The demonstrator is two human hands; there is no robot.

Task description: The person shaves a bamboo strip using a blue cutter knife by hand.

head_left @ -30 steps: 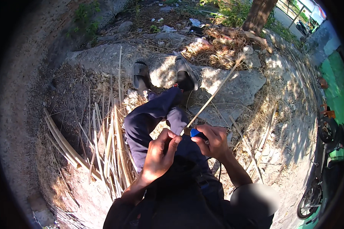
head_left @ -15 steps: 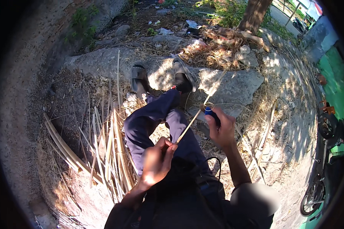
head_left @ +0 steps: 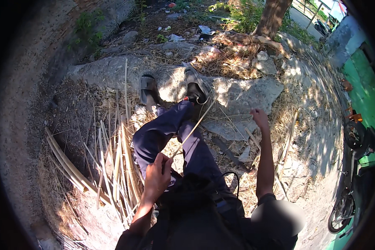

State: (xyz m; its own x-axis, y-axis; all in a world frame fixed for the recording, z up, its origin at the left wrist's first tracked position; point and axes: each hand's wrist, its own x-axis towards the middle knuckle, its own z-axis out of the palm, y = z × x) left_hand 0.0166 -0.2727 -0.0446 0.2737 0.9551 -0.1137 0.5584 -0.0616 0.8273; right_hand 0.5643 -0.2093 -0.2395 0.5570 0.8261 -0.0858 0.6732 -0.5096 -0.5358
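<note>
My left hand [head_left: 157, 177], low over my lap, is closed around the near end of a thin pale bamboo-like strip [head_left: 193, 130]. The strip slants up and away to the right, across my legs and toward my right shoe. My right hand [head_left: 260, 119] is out to the right above the stone slab, apart from the strip, with its fingers curled together. What it holds, if anything, I cannot make out; the blue-handled tool does not show. Thin pale slivers [head_left: 234, 122] appear beside its fingertips.
A pile of long split strips [head_left: 123, 162] lies left of my legs, with thicker curved lengths [head_left: 66, 160] farther left. A dark, long flat thing [head_left: 228, 152] rests right of my knee. Beyond my feet are stone slabs [head_left: 248, 93] and a tree trunk [head_left: 273, 18]. Motorbike parts [head_left: 343, 212] stand far right.
My right hand has moved up and right, away from the strip; the blue-handled tool it held is out of sight. My left hand has drawn back toward my body with the strip.
</note>
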